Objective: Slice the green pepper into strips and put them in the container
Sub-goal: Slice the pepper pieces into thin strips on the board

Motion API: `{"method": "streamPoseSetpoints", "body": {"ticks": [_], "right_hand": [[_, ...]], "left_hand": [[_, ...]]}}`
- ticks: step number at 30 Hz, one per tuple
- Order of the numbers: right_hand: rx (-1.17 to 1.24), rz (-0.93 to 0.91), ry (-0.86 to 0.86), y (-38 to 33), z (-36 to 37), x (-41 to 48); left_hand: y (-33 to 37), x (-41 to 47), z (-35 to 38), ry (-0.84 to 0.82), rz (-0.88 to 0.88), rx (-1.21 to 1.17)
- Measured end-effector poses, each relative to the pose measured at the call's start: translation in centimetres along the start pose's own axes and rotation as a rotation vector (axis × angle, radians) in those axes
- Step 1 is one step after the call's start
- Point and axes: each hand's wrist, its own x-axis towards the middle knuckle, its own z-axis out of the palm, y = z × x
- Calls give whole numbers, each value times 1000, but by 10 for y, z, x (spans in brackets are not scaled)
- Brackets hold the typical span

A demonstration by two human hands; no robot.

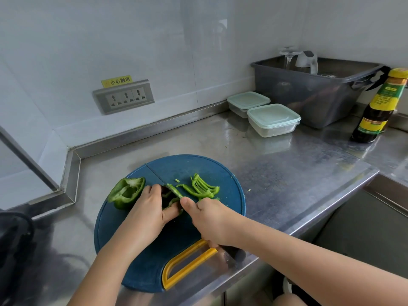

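A round blue cutting board [198,166] with a yellow handle lies on the steel counter. On its left sits a hollow green pepper half [127,193]. My left hand [148,214] holds down another pepper piece [171,200], fingers curled over it. My right hand [209,219] grips a dark knife [154,173]; its blade runs across the board and into that piece. Cut green strips [202,188] lie just right of the blade. Two lidded clear containers [273,120] stand at the back right.
A grey plastic tub [309,93] with a kettle and glass stands behind the containers. A dark sauce bottle [378,107] is at the far right. A wall socket [123,97] sits on the back wall. The counter drops off at the right edge.
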Motion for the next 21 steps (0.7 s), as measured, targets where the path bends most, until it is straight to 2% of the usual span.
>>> {"method": "streamPoseSetpoints", "body": {"ticks": [7, 12, 18, 21], "right_hand": [[-24, 99, -47, -8, 0, 7], [173, 361, -221, -14, -14, 13], [260, 387, -297, -8, -11, 31], [274, 328, -236, -14, -8, 40]], "left_hand": [[1, 2, -1, -27, -11, 47], [3, 2, -2, -43, 4, 70], [2, 1, -3, -55, 10, 63], [-1, -1, -7, -74, 18, 32]]}}
